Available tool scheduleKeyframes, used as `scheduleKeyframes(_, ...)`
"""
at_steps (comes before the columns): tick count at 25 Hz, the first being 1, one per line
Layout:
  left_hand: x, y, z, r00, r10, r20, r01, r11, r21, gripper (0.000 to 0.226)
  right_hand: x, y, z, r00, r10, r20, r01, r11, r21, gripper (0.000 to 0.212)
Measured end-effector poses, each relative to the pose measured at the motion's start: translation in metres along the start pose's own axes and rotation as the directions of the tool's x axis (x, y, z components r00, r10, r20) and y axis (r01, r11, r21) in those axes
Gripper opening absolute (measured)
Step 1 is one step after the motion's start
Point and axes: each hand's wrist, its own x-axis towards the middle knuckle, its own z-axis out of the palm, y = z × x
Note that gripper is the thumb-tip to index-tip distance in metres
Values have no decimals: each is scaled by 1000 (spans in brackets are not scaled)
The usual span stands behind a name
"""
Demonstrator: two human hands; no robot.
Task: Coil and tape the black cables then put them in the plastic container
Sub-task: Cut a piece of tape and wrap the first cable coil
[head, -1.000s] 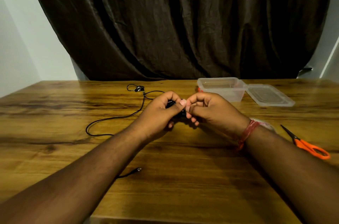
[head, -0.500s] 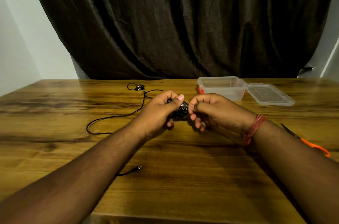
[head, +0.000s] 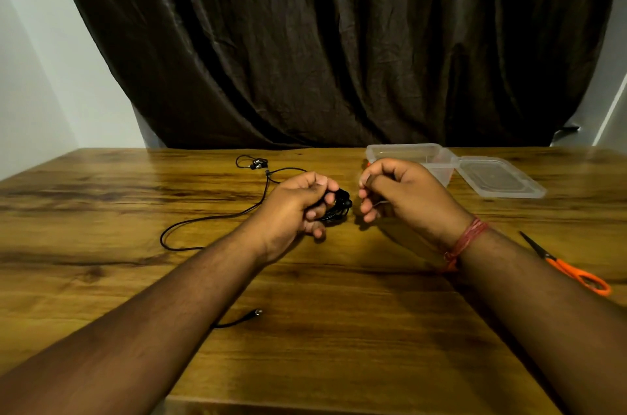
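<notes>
oddly, left hand (head: pixel 298 207) grips unlabelled coiled cable (head: pixel 337 207).

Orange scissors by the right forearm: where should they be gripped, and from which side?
Take the orange scissors by the handle loops at the near end, coming from the right and above. The dark blades point away toward the plastic container, so the grip stays off the tip.
</notes>
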Motion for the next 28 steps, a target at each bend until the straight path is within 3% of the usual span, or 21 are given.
scheduleKeyframes(5, 1, -5, 3, 999, -26, 20, 24, 997, 80, 23, -4, 5, 11, 995, -40, -87, 44, 998, 45, 13)
scheduleKeyframes(11, 5, -8, 5, 999, 16, -47, -10, 994, 110, 18, -7, 6, 24, 1000, 30, -8, -26, 955, 295, 10)
scheduleKeyframes(20, 3, -8, 3, 999, 29, -22, -28, 998, 48, 11, -4, 2, 19, 995, 36, -95, -19, 984, 175, 16)
scheduleKeyframes(28, 4, -10, 4, 999, 42, -24, -37, 986, 162, 17, -8, -1, 21, 995, 88, -40, -80, 983, 168, 11)
